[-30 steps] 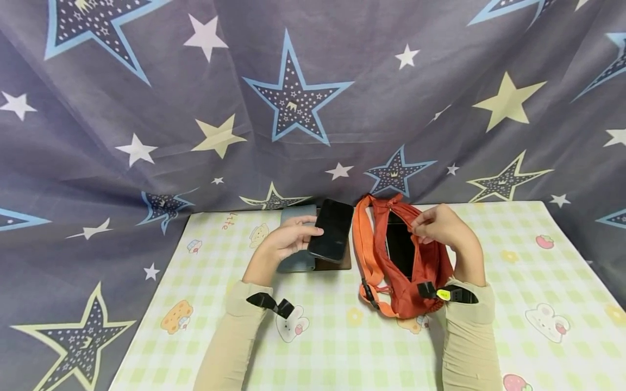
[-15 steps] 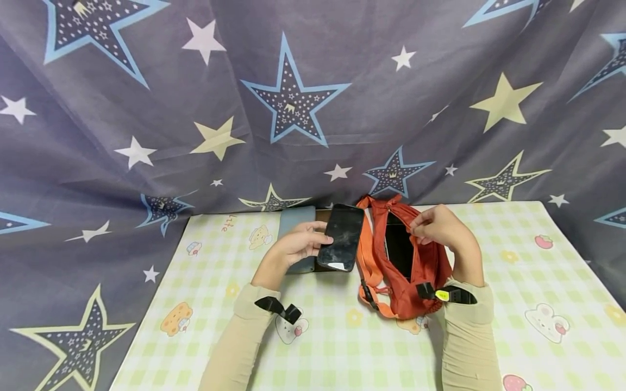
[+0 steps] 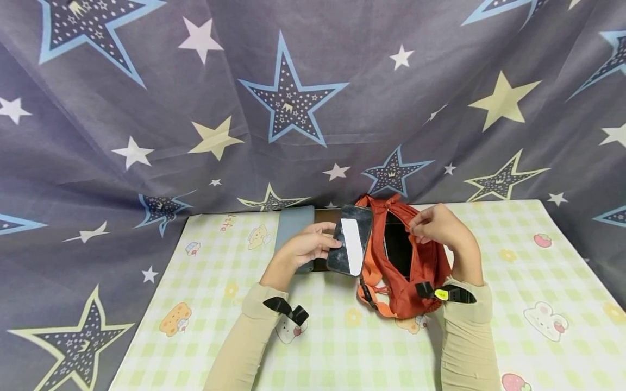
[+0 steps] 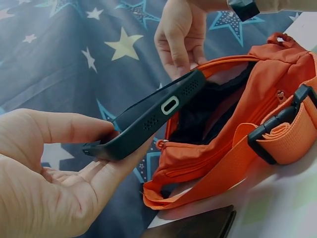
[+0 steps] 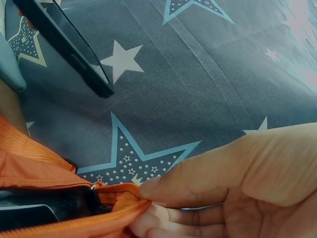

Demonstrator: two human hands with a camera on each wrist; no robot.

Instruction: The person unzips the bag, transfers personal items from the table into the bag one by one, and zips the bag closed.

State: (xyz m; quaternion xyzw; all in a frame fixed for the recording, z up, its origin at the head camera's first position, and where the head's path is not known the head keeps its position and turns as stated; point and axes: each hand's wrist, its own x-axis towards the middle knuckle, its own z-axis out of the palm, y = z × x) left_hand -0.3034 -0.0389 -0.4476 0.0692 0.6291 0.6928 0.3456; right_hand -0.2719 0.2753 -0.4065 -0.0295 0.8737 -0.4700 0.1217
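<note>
Left hand (image 3: pixel 307 248): one phone (image 3: pixel 349 240) pinched at its left edge, thumb on the screen side, fingers behind, spread only by the phone's thickness. Most of the phone juts out past the fingertips, toward the bag (image 3: pixel 403 297). It is tilted and held up off the tabletop (image 3: pixel 235 347), a white glare along its screen. Left wrist view: the port end faces the camera. Right wrist view: phone apart from the bag's edge.

Right hand (image 3: pixel 437 227): thumb and fingers closed together on the right edge of the bag's mouth, a fold of red-orange cloth between them. Zip is parted, mouth wide. Within, a black flat thing (image 3: pixel 398 250) with a pale edge; cannot tell what it is.

Count: two hands, one phone in hand, one bag, one orange strap (image 3: pixel 386 309) with one black buckle (image 3: pixel 368 294) at the bag's left. One blue-grey panel (image 3: pixel 293 224) and one brown panel (image 3: pixel 323 215) lie side by side at the back of the tabletop, left of the bag, partly behind left hand and phone; cannot tell if they join. Two beige sleeves (image 3: pixel 246 336), one black band on each cuff. Star-printed cloth (image 3: pixel 313 163) hangs behind.
</note>
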